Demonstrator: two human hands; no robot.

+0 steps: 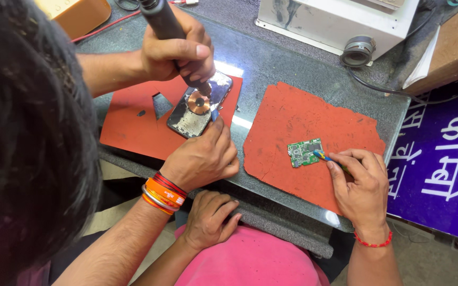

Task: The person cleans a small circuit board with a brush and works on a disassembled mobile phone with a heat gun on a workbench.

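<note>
Matt red rubber mat (298, 122); glossy stone bench (271, 66); copper coil (199, 103).

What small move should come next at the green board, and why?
Probably bring the left hand up to pin the green circuit board: it lies loose on the red mat, and the right hand prods its edge with a thin tool.

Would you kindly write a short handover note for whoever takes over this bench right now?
Left hand: holds nothing, resting by the table edge, over the lap.
Right hand: grips a small blue-and-yellow tool, tip at the green circuit board on the right red mat.
Co-worker's upper hand presses a dark handheld tool onto the opened phone; co-worker's lower hand steadies it on the left red mat.
Done: board laid out bare; phone back off, copper coil exposed.
Left: nothing is reassembled.
</note>
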